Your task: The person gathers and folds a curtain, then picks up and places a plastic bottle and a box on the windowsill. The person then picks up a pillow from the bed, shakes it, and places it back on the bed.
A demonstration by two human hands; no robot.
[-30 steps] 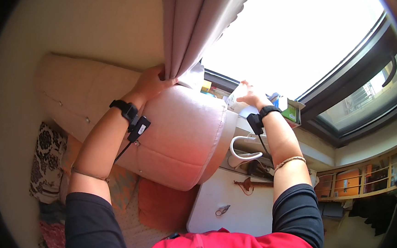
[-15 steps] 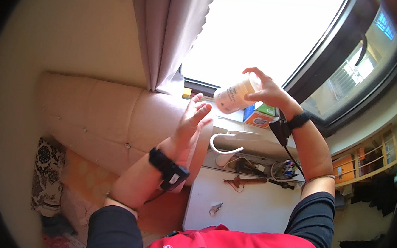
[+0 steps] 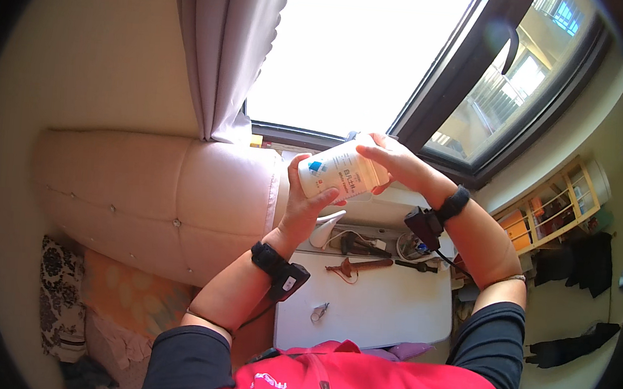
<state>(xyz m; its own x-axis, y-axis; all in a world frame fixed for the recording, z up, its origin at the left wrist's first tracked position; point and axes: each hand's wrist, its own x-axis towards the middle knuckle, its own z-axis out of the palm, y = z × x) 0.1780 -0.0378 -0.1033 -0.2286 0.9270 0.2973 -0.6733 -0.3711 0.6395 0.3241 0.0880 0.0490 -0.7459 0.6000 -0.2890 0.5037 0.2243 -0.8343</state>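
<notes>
A pale cream plastic jar (image 3: 338, 171) with a printed label and a blue patch is held tilted in front of the window, above the far side of the desk. My left hand (image 3: 302, 207) is closed around its lower left end, with the thumb across the near side. My right hand (image 3: 399, 163) grips the upper right end, its thumb on top and its other fingers partly hidden behind the jar. Whether a lid is on that end cannot be made out under the fingers.
Below my arms is a white desk (image 3: 368, 307) with a brown strap (image 3: 364, 265), a dark watch (image 3: 416, 266) and a small keyring (image 3: 319, 312). A white lamp (image 3: 325, 230) stands behind. A padded pink headboard (image 3: 159, 198) is left; a wooden rack (image 3: 552, 211) hangs right.
My left hand, apart from the jar before, now grips its lower end. The right hand has kept hold, and the jar's label has turned toward me. The view has shifted to the right.
</notes>
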